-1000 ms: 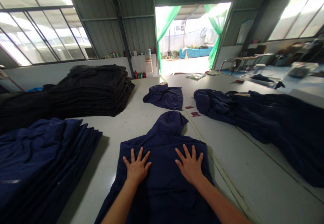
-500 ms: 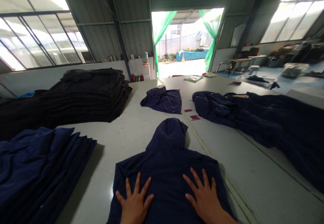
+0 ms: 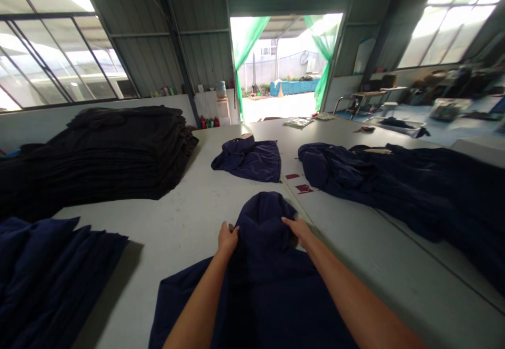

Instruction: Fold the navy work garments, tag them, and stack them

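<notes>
Left fingers (image 3: pixel 225 230) and right fingers (image 3: pixel 289 222) closed on one navy hood (image 3: pixel 262 220), one crumpled navy piece (image 3: pixel 260 161) beyond

The one camera, beside which I seem to stand in this room, sits on the person's head and faces forward and down along the table (image 3: pixel 185 217), with the left hand (image 3: pixel 228 239) and right hand (image 3: pixel 299 229) quite near and the far wall (image 3: pixel 204 60) well beyond.

Pale table (image 3: pixel 185 228), hooded navy garment (image 3: pixel 272 286), black cloth stack (image 3: pixel 118 154), maroon scraps (image 3: pixel 304 188)
</notes>
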Motion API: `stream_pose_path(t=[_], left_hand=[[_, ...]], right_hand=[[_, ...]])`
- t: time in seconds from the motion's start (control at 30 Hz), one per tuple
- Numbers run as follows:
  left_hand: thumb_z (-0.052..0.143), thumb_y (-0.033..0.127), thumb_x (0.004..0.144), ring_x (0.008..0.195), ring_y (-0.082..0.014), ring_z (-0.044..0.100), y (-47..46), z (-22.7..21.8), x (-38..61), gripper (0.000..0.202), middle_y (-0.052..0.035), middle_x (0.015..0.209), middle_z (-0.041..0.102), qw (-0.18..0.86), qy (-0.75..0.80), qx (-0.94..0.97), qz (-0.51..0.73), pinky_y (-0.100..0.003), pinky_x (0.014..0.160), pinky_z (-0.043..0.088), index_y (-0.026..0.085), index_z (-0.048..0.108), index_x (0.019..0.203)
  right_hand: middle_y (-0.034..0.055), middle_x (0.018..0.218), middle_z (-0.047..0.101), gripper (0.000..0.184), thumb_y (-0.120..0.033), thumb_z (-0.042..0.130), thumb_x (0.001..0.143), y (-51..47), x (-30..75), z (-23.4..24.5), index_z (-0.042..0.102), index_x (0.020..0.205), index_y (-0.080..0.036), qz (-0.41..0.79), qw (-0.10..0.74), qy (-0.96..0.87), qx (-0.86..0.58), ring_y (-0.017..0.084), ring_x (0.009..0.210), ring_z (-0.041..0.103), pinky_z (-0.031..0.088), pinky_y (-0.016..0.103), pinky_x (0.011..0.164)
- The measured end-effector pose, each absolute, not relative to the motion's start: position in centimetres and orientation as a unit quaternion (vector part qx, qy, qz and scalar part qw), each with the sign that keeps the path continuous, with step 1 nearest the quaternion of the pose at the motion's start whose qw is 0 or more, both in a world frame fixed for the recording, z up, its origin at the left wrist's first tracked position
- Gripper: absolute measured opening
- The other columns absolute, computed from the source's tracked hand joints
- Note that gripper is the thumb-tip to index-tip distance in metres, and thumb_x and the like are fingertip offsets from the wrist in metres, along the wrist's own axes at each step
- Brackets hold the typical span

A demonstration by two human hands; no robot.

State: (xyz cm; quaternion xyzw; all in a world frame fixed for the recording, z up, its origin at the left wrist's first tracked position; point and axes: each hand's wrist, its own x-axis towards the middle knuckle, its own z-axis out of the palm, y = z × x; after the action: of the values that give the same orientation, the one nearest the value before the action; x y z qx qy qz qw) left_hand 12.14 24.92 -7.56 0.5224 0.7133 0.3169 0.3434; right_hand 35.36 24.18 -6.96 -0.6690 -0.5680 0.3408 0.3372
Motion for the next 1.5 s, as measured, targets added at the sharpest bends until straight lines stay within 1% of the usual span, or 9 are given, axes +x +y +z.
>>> stream_pose_path(t=[0.27,0.4,0.57,0.7,0.83,0.97,1.1,1.27,1.5], left_hand=[[0.047,0.022,0.065,0.075,-0.0128,0.059,23.1,-3.1,7.0,0.029,0.0006,0.078,0.065,0.473,0.589,0.513,0.407,-0.025,0.068,0.046,0.020,0.058,0.093],[0.051,0.013,0.051,0.057,-0.0141,0.056,18.4,0.2,1.8,0.018,0.0015,0.055,0.061,0.514,0.550,0.567,0.334,-0.028,0.061,0.046,0.018,0.063,0.064],[0.043,0.006,0.049,0.069,-0.0162,0.057,14.1,0.7,1.5,0.026,-0.0006,0.064,0.063,0.450,0.557,0.638,0.282,-0.031,0.075,0.043,0.019,0.063,0.058],[0.036,0.001,0.054,0.106,-0.0174,0.050,11.9,0.0,5.5,0.060,0.0009,0.106,0.062,0.302,0.501,0.792,0.172,-0.041,0.098,0.029,0.029,0.060,0.102],[0.038,0.002,0.062,0.100,-0.0203,0.053,11.6,-0.1,7.5,0.056,-0.0014,0.098,0.064,0.162,0.502,0.849,-0.028,-0.058,0.099,0.017,0.030,0.057,0.107],[0.036,0.002,0.064,0.112,-0.0260,0.045,14.1,0.6,5.8,0.039,-0.0077,0.108,0.061,0.114,0.544,0.830,-0.040,-0.065,0.093,0.016,0.022,0.065,0.080],[0.043,0.004,0.056,0.125,-0.0239,0.032,17.0,0.8,3.5,0.039,0.0006,0.131,0.048,0.122,0.542,0.830,-0.057,-0.065,0.097,0.006,0.027,0.064,0.079],[0.043,0.010,0.059,0.109,-0.0241,0.050,18.4,-0.1,3.0,0.028,-0.0033,0.092,0.068,0.157,0.565,0.807,-0.071,-0.067,0.095,0.010,0.025,0.064,0.071],[0.034,0.017,0.079,0.111,-0.0198,0.045,19.8,-2.4,8.7,0.041,-0.0006,0.120,0.056,0.132,0.554,0.822,0.025,-0.049,0.094,0.024,0.032,0.049,0.115]], right_hand=[[0.0048,0.101,0.065,0.046,-0.028,0.050,0.062,23.3,35.9,-0.7,0.052,0.107,-0.021,0.507,0.488,-0.523,-0.482,0.018,0.085,0.061,0.048,0.032,0.077],[0.0034,0.087,0.066,0.035,-0.023,0.052,0.058,17.6,36.9,3.9,0.062,0.091,-0.018,0.626,0.305,-0.637,-0.331,0.018,0.082,0.060,0.046,0.034,0.079],[0.0020,0.087,0.063,0.037,-0.008,0.041,0.054,11.4,34.6,5.0,0.064,0.078,-0.023,0.374,0.060,-0.851,-0.364,0.019,0.096,0.052,0.022,0.051,0.100],[0.0017,0.087,0.061,0.035,-0.007,0.041,0.055,9.2,32.2,4.5,0.060,0.079,-0.024,0.238,0.016,-0.888,-0.392,0.020,0.103,0.046,0.000,0.062,0.099],[0.0048,0.091,0.063,0.029,-0.009,0.046,0.058,10.0,32.5,4.4,0.060,0.080,-0.022,0.139,-0.004,-0.890,-0.434,0.023,0.111,0.041,-0.005,0.061,0.098],[0.0107,0.097,0.063,0.029,-0.014,0.045,0.064,12.8,34.1,3.7,0.064,0.084,-0.022,0.095,-0.054,-0.824,-0.556,0.026,0.108,0.043,0.000,0.065,0.095],[0.0099,0.094,0.064,0.027,-0.025,0.048,0.068,15.4,35.1,2.4,0.065,0.089,-0.024,0.105,-0.046,-0.804,-0.584,0.028,0.107,0.044,0.005,0.066,0.094],[0.0104,0.090,0.064,0.028,-0.019,0.044,0.069,17.6,35.0,1.0,0.067,0.085,-0.022,0.110,-0.040,-0.774,-0.623,0.028,0.103,0.046,0.016,0.062,0.091],[0.0025,0.106,0.063,0.032,-0.020,0.042,0.080,18.9,28.8,-1.5,0.059,0.107,-0.028,0.105,0.098,-0.833,-0.535,0.020,0.104,0.043,0.026,0.036,0.088]])
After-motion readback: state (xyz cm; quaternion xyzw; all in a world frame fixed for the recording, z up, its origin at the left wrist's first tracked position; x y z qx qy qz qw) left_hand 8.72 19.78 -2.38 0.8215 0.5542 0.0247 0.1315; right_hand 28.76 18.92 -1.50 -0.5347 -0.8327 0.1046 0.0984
